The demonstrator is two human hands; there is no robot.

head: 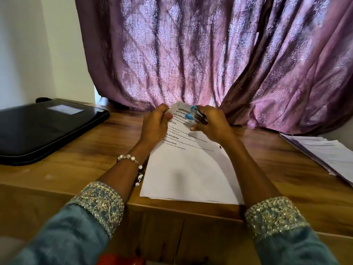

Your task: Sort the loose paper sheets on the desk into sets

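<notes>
A set of white printed sheets (189,173) lies on the wooden desk (80,161) straight ahead, its near edge at the desk's front. My left hand (154,125) pinches the sheets' far left corner, lifting it slightly. My right hand (210,125) grips a small blue and black stapler (194,116), whose jaws sit over the top edge of the sheets. A second pile of loose papers (324,153) lies at the desk's right edge.
A closed black laptop (45,129) rests on the left part of the desk. A purple patterned curtain (210,54) hangs behind the desk and touches its back edge. A white wall (28,54) stands at left.
</notes>
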